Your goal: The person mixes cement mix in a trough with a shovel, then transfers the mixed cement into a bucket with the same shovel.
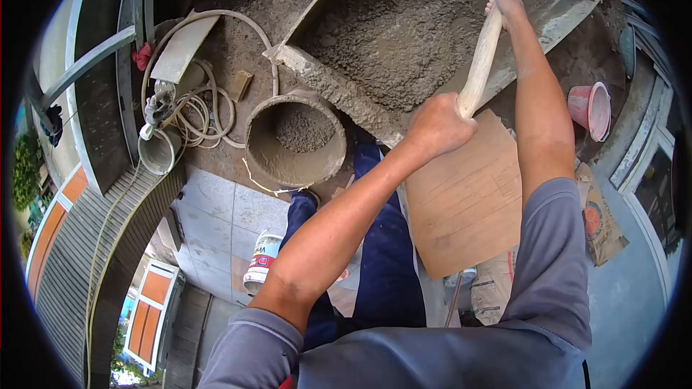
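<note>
Both my hands grip the pale wooden handle of a hoe [484, 57]. My left hand [441, 124] is closed around the near end, above a wooden board. Farther up the handle, my right hand [509, 10] is wrapped around it, over the far right part of a mixing trough [559, 21]. Grey wet concrete [396, 43] is heaped in that trough. The hoe's head end reaches the mix at the top, where its blade blends with the mud and is hard to make out.
A round tub [295, 169] with some mix stands left of my legs. A coiled hose [209, 119] and a small bucket [158, 153] lie farther left. The wooden board [468, 202] leans before me. A pink bucket [591, 109], paper sacks [600, 220] and a paint pail [263, 259] stand around.
</note>
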A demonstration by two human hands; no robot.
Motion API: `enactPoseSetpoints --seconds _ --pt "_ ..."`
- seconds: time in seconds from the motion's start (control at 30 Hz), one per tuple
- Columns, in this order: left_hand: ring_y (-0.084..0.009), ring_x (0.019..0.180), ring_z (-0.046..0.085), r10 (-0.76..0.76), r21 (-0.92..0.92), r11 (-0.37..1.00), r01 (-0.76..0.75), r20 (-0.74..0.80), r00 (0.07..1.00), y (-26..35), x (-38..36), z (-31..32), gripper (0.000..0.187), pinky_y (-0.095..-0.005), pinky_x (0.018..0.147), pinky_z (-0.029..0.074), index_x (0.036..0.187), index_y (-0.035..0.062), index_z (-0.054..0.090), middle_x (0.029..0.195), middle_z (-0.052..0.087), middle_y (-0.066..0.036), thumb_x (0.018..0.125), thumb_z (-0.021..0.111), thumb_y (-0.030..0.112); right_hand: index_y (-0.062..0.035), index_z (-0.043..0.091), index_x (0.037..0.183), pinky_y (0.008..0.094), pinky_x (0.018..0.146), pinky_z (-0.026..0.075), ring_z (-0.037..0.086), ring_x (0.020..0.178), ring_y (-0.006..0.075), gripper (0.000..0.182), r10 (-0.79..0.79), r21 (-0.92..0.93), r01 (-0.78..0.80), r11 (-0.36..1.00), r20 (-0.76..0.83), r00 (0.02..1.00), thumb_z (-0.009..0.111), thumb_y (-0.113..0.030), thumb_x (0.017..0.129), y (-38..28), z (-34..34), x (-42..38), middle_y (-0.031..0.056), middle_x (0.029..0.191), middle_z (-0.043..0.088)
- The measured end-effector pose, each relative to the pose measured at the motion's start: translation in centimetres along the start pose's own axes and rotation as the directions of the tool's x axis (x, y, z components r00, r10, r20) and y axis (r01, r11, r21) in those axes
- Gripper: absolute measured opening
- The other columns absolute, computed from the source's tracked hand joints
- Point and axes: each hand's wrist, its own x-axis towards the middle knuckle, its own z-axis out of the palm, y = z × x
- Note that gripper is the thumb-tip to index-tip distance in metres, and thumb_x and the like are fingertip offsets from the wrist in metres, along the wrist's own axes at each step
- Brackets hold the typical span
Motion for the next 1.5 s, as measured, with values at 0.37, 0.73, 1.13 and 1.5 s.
enactPoseSetpoints --seconds 0.37,0.73,1.13,1.5 --pt "-0.0436 0.089 0.066 -0.418 0.031 0.908 0.417 0.050 0.907 -0.5 -14.8 0.1 0.040 -0.0469 0.080 0.051 0.101 -0.0111 0.058 0.087 0.065 -0.032 0.077 0.063 0.020 0.0012 0.053 0.101 0.0361 0.048 0.054 0.056 0.056 0.0195 0.025 0.493 -0.171 -0.465 0.869 0.207 0.845 0.057 -0.020 0.090 19.5 6.6 -15.9 0.0088 0.075 0.054" --pt "-0.0416 0.086 0.068 -0.127 -0.271 0.949 0.163 0.145 0.981 11.8 -14.2 -0.2 0.047 -0.0438 0.079 0.052 0.104 -0.0165 0.054 0.088 0.065 -0.033 0.075 0.061 0.020 -0.0065 0.047 0.083 0.0278 0.043 0.046 0.049 0.047 0.0145 0.012 0.573 -0.043 -0.676 0.736 0.572 0.587 0.053 -0.009 0.093 14.8 1.5 -12.6 0.0039 0.058 0.047" --pt "-0.0398 0.077 0.068 0.010 -0.304 0.951 0.059 0.219 0.976 12.2 -33.4 -7.3 0.052 -0.0434 0.071 0.053 0.105 -0.0212 0.044 0.080 0.063 -0.034 0.077 0.061 0.020 -0.0074 0.044 0.087 0.0309 0.045 0.046 0.046 0.049 0.0150 0.010 0.442 0.007 -0.521 0.854 0.521 0.731 0.053 -0.009 0.090 1.7 1.8 -29.2 0.0053 0.063 0.047" --pt "-0.0364 0.070 0.064 -0.214 0.259 0.941 0.220 -0.053 0.976 -26.9 -57.0 -21.0 0.029 -0.0451 0.064 0.047 0.093 0.0088 0.057 0.073 0.063 -0.017 0.066 0.067 0.014 -0.0014 0.048 0.095 0.0441 0.061 0.053 0.053 0.058 0.0239 0.015 0.237 0.387 -0.370 0.844 0.350 0.906 0.057 -0.012 0.089 18.8 19.2 -62.4 0.0086 0.071 0.050"
